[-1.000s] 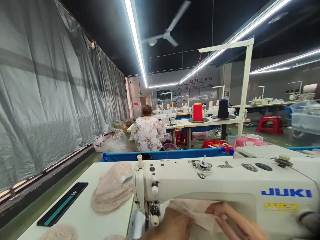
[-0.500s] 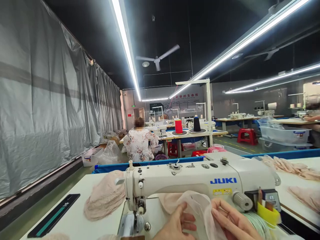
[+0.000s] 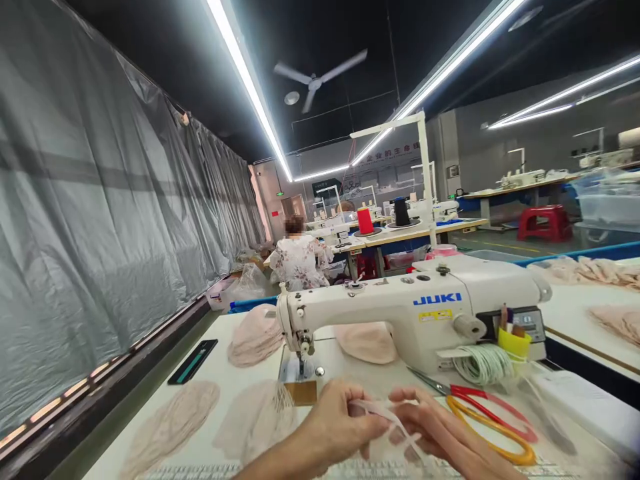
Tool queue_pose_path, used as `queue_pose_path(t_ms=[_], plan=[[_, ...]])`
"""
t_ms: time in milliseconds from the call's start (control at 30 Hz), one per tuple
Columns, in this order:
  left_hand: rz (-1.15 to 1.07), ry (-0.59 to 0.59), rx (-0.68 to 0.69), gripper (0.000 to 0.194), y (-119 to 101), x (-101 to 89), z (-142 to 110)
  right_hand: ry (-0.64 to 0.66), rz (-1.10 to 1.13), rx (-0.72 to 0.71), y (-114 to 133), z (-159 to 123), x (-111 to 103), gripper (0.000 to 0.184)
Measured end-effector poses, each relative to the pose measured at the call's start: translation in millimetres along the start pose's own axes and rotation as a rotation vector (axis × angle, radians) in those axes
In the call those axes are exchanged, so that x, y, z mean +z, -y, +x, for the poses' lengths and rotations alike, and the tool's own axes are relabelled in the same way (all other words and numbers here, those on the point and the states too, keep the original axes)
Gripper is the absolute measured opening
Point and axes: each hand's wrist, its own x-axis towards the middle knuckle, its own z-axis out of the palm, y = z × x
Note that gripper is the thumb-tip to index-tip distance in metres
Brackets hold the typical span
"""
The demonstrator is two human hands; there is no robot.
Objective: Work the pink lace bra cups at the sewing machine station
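In front of the white JUKI sewing machine [image 3: 370, 303], both my hands hold a thin, sheer pale fabric piece [image 3: 383, 408]. My left hand [image 3: 333, 420] pinches its left edge between thumb and fingers. On the other side, the curled fingers of my right hand [image 3: 435, 427] close on it, some fingertips hidden behind the cloth. Scissors [image 3: 487, 413] with red and orange handles lie beside my right hand. Left of my left hand rest a stack of sheer pale pieces [image 3: 255, 417] and a beige stack [image 3: 173, 423].
Behind the needle area sits another beige stack [image 3: 255, 337]; a beige piece [image 3: 367, 341] lies under the machine arm. A dark phone-like slab [image 3: 193, 362] is at left. Green cord [image 3: 483, 363] and a yellow cup [image 3: 514, 343] stand right. A co-worker [image 3: 300, 260] sits ahead.
My view has tilted down and turned right. Both hands have brought the sheer fabric from beside the machine arm down toward the table's front, and the scissors now show.
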Motion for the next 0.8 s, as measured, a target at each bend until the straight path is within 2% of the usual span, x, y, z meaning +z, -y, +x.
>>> queue_pose_path(t_ms=[100,133,167,233,267,300,400,467,567,667,800], plan=[[0.088,-0.019,-0.001,0.015,5.8,-9.8,-23.3,0.005,-0.300,-0.163,-17.1,0.4,26.0,0.085],[0.118,-0.028,0.011,0.013,7.3,-14.1,-30.5,-0.006,-0.430,-0.201,-21.3,0.9,36.6,0.085],[0.145,-0.036,0.021,0.012,9.1,-19.0,-37.2,-0.034,-0.538,-0.211,-23.8,1.3,47.0,0.073],[0.182,-0.057,0.020,0.011,14.4,-30.9,-49.3,-0.029,-0.624,-0.165,-22.7,1.8,65.3,0.031],[0.191,-0.063,0.002,0.013,18.4,-37.5,-54.8,-0.013,-0.626,-0.147,-19.4,2.0,72.3,0.023],[0.183,-0.047,-0.027,0.017,23.2,-44.2,-59.9,0.016,-0.617,-0.131,-15.1,2.2,77.8,0.025],[0.041,0.113,-0.116,0.038,40.5,-61.0,-72.5,0.100,-0.593,-0.080,-2.0,3.6,88.4,0.033],[-0.090,0.205,-0.149,0.043,51.7,-67.6,-78.6,0.115,-0.570,-0.028,2.6,5.0,94.5,0.036],[-0.152,0.208,-0.163,0.036,64.8,-72.3,-84.8,0.066,-0.470,0.061,3.4,7.7,104.6,0.038],[-0.158,0.197,-0.174,0.033,73.5,-77.0,-88.4,0.097,-0.408,0.148,2.6,13.8,113.2,0.041],[-0.205,0.200,-0.194,0.038,83.3,-86.4,-89.4,0.159,-0.452,0.124,2.1,28.8,121.4,0.043]])
